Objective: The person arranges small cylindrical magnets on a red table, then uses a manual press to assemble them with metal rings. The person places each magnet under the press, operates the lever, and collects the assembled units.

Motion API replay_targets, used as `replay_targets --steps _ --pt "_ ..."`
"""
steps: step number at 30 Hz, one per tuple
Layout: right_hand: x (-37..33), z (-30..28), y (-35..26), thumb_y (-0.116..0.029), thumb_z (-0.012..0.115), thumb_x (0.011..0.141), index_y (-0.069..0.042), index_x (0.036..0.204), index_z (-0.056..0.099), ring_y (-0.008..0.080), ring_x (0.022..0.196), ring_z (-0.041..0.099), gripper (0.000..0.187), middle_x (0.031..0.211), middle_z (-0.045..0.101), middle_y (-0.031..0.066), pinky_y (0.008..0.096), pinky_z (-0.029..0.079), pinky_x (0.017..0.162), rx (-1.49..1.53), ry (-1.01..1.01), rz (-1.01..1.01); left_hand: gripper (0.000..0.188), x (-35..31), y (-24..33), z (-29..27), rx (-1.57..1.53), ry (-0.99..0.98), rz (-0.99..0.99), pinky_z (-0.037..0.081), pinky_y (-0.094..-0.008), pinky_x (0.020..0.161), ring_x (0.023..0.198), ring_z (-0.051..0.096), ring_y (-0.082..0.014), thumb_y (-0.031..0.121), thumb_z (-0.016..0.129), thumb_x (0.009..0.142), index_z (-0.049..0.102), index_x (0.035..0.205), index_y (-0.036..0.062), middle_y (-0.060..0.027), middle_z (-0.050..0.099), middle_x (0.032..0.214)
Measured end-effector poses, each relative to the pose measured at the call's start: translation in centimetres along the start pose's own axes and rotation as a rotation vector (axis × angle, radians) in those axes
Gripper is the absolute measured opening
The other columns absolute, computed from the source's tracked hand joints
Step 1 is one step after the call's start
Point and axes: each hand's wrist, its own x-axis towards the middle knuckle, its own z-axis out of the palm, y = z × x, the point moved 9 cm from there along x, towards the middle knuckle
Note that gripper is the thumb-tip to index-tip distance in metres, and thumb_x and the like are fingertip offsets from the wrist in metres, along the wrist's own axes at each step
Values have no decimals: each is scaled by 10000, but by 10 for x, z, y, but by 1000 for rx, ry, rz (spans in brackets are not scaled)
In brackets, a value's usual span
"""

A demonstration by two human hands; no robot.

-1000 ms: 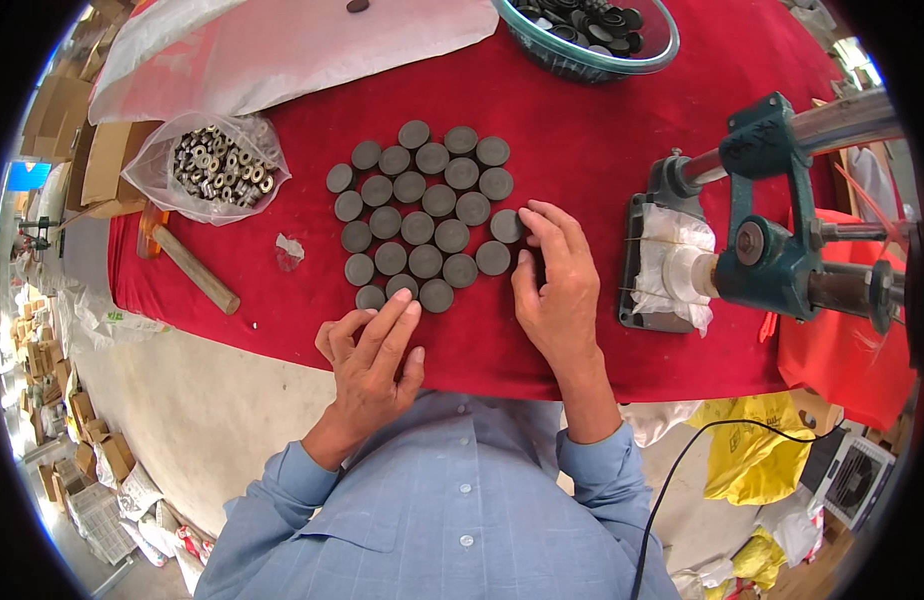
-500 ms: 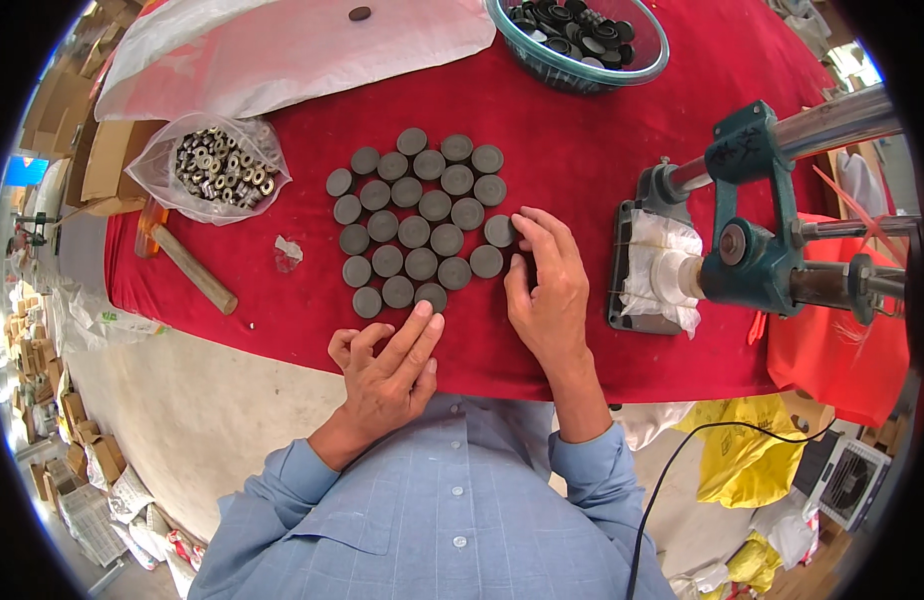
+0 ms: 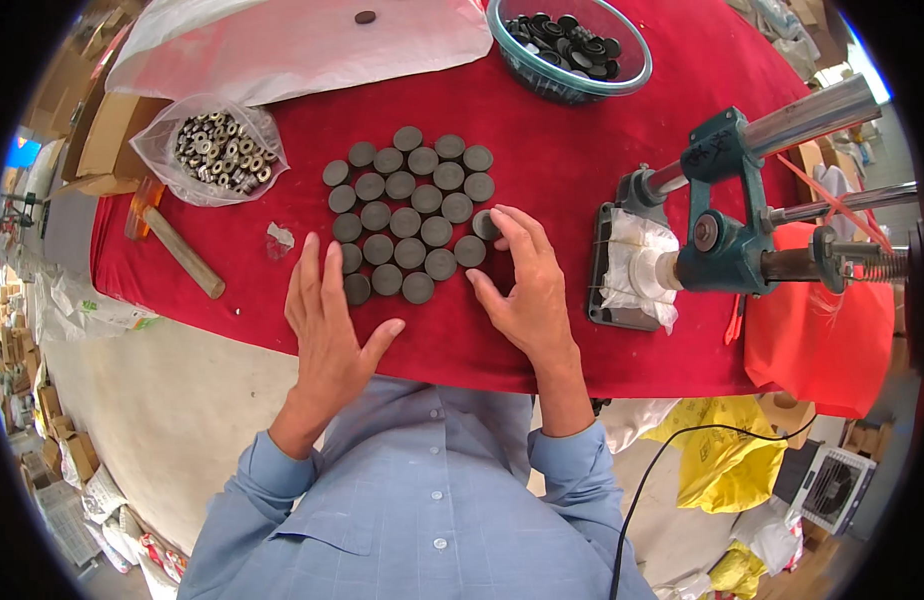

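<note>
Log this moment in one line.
Left hand: spread, beside discs | right hand: spread, at rightmost disc | discs: grouped on red cloth | press: right of discs

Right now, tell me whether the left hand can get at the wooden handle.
Probably yes: the left hand looks empty beside the dark discs, and only red cloth shows between it and the near end of the wooden handle.

Right-hand fingers (image 3: 513, 234) partly hide one disc (image 3: 484, 225); the top edge crops the sheet (image 3: 282, 50)
</note>
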Motion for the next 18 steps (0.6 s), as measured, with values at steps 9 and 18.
replay_targets --steps 9,18 --pt "9 5 2 -13 841 821 17 1413 571 287 1029 720 651 1437 605 194 389 603 882 7 80 -42 1094 29 -10 25 10 -45 108 214 -606 1272 1605 192 -497 476 800 922 187 1704 18 -300 120 1759" --pt "25 -1 19 -65 734 929 48 1389 601 320 1136 715 492 1402 625 232 409 611 897 111 153 170 1210 32 -25 17 13 -46 84 207 -596 1295 1626 174 -478 545 860 837 206 1680 -24 -306 139 1754"
